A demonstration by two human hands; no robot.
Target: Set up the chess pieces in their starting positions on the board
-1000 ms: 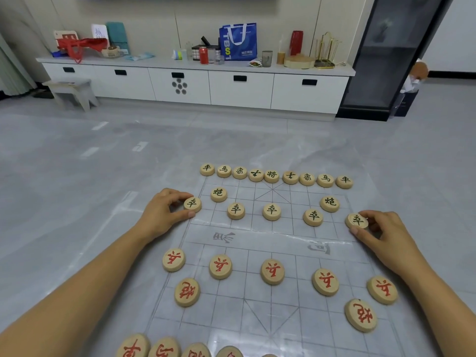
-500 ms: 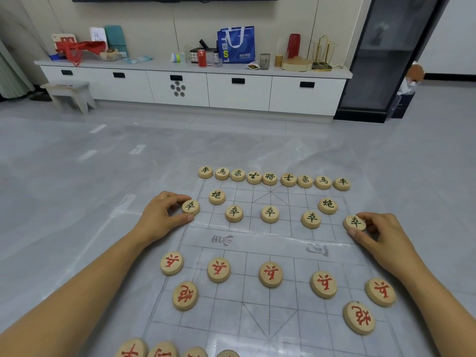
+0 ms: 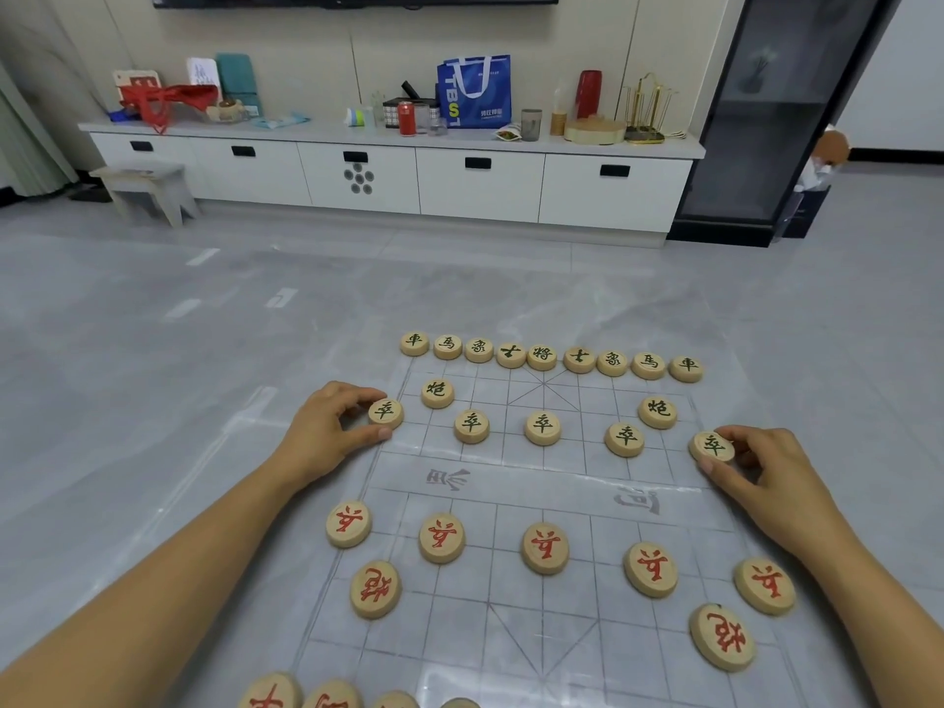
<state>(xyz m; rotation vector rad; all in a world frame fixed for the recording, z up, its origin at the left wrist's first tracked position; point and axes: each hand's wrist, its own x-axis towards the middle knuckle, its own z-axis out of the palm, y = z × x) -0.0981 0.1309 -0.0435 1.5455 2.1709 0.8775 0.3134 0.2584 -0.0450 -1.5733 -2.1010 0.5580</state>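
Head view: a clear plastic board (image 3: 541, 482) printed with a grid lies on the grey floor (image 3: 153, 375).

The left hand (image 3: 327, 431) sits at 10 o'clock from the board's middle. Its fingers (image 3: 352, 393) and thumb pinch the left-edge black soldier (image 3: 385, 412), which rests on the board's left border line. The right hand (image 3: 761, 472) sits at about 3 o'clock. Its fingers (image 3: 740, 434) and thumb pinch the right-edge black soldier (image 3: 711, 446) at the right border.

Between the two held pieces, three more black soldiers (image 3: 542, 427) lie in a line, well apart from one another. The two black cannons (image 3: 437, 392) lie one row further toward 12 o'clock. The black back row (image 3: 541, 357), nine discs side by side and nearly touching, runs along the 12 o'clock edge.

Across the river band toward 6 o'clock, five red soldiers (image 3: 544, 547) form a row. The two red cannons (image 3: 375, 589) lie nearer still, at 7 and 5 o'clock. The red back row (image 3: 270, 694) is cut off by the lower edge at 7 o'clock, and only the tops of four discs show.

Far off at 12 o'clock, a white cabinet (image 3: 480, 186) lines the wall and carries a blue bag (image 3: 474, 92) and a red can (image 3: 406, 118). A small stool (image 3: 145, 189) stands at 10 o'clock.
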